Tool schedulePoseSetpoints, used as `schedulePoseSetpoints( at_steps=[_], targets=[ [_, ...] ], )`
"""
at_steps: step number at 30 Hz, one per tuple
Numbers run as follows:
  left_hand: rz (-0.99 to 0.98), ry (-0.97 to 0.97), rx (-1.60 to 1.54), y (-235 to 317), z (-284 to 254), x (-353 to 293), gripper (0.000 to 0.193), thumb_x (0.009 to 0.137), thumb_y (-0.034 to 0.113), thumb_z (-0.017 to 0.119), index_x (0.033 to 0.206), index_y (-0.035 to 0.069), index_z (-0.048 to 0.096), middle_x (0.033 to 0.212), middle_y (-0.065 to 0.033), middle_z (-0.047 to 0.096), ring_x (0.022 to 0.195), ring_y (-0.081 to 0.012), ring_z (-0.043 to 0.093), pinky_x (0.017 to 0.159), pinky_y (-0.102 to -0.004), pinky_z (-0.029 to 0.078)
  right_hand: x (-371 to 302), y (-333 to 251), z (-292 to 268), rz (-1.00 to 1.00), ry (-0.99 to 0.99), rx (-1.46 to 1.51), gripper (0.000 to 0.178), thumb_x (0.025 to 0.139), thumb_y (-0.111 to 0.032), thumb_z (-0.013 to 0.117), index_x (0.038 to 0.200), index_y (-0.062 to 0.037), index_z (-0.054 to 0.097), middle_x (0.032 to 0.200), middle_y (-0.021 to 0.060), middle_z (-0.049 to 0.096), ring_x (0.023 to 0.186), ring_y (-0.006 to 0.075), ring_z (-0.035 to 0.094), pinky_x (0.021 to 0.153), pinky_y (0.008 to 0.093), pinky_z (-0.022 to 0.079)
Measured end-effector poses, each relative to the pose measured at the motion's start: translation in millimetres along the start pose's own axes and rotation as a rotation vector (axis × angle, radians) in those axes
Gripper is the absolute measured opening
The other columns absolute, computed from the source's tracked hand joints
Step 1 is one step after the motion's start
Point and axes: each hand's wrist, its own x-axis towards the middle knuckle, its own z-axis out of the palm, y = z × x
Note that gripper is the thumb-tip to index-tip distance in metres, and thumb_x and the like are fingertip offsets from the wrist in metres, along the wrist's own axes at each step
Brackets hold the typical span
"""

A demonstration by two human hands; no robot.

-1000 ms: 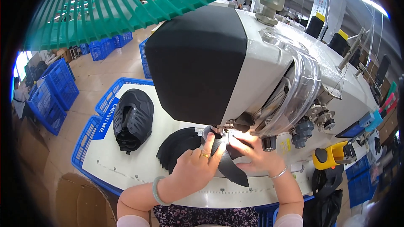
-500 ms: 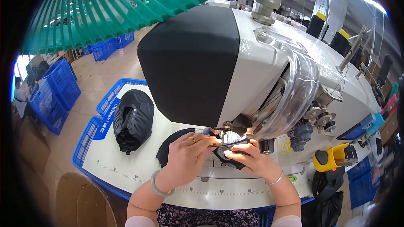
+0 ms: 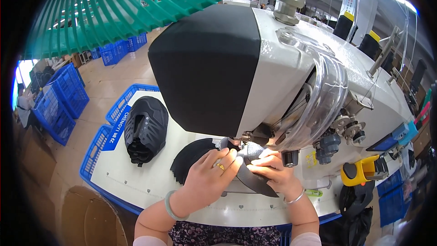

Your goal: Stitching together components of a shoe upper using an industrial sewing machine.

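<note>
Grey-black curved piece point(image 3: 256, 182) of sheet material, lying at the needle area of a sewing machine point(image 3: 207, 70), its lower end tapering to a point toward the worker's right. Both hands are at this piece. The left hand point(image 3: 210, 175), which bears a yellow ring, lies over its left side with the fingers close together and slightly bent, the tips near the presser foot point(image 3: 241, 145); whether they pinch the material or merely rest on it cannot be told. The right hand point(image 3: 276, 171) is half closed at the right edge, fingers bent inward; its grip, likewise, cannot be determined. Each wrist wears a bangle. Just left of the left hand, black cut pieces point(image 3: 193, 157) lie in an overlapping fan on the pale tabletop point(image 3: 132, 173). Farther left rests a black shoe upper point(image 3: 145, 130), its lacing area facing upward, beside a blue strip with white lettering point(image 3: 116, 130). To the right of the right wrist lies a small green object point(image 3: 313, 192); beyond it stands a yellow holder point(image 3: 359, 171). Blue crates point(image 3: 54, 114) occupy the floor at left, above an open cardboard box point(image 3: 88, 214) in the lower left. A green slatted guard point(image 3: 109, 18) spans the upper left, and black thread cones with yellow tops point(image 3: 343, 25) rise behind the machine.
</note>
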Motion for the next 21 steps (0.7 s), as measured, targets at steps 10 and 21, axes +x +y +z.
schedulePoseSetpoints(
  at_steps=[10, 21],
  targets=[
    [-0.015, -0.028, -0.010, -1, -2, 7, 0.035, 0.067, 0.004, 0.062, 0.101, 0.000, 0.065, 0.102, -0.0103, 0.060, 0.088, -0.0256, 0.060, 0.076, -0.0333, 0.055, -2, 3, 2, 0.125, 0.002, 0.123, 0.048, 0.057, -0.001, 0.072, 0.103, -0.0167, 0.074, 0.097, 0.0020, 0.070, 0.090, 0.0226, 0.065, 0.090, 0.0419, 0.041],
    [0.018, -0.072, 0.018, -9, -1, 13, 0.032, 0.067, 0.004, 0.062, 0.098, 0.001, 0.065, 0.099, -0.0083, 0.061, 0.088, -0.0245, 0.061, 0.071, -0.0318, 0.054, 7, 0, 4, 0.109, -0.003, 0.024, 0.044, 0.067, -0.005, 0.069, 0.108, -0.0212, 0.072, 0.106, -0.0002, 0.070, 0.090, 0.0220, 0.065, 0.085, 0.0406, 0.043]
  ],
)
